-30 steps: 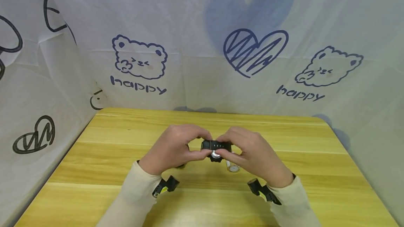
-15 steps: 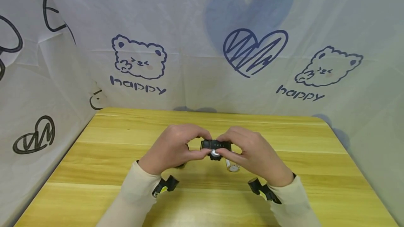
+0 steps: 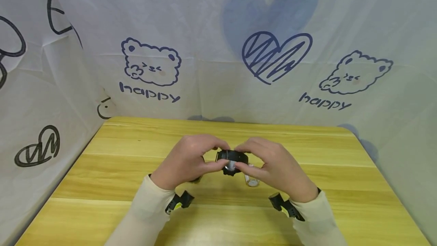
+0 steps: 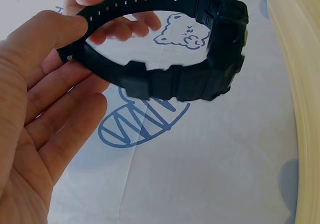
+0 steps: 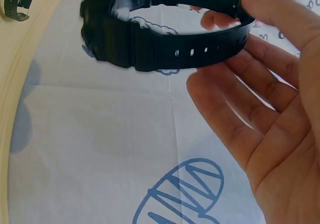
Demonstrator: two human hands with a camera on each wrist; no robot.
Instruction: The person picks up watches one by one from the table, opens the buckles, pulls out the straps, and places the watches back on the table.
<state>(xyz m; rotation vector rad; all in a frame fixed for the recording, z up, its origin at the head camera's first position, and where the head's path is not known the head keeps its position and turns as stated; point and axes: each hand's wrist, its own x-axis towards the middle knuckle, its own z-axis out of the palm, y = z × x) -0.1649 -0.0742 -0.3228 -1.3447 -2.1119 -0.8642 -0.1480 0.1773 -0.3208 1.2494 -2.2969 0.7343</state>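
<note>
Since a moment ago the black watch (image 3: 232,161) tilts slightly between our hands, its strap now curving as a loop. Our left hand (image 3: 189,160) pinches the strap's left end between thumb and forefinger; the other fingers lie loosely extended. Held above the middle of the wooden table (image 3: 102,170), the watch hangs between us. Our right hand (image 3: 273,166) pinches the right end likewise. A small pale watch (image 3: 252,181) lies below.
</note>
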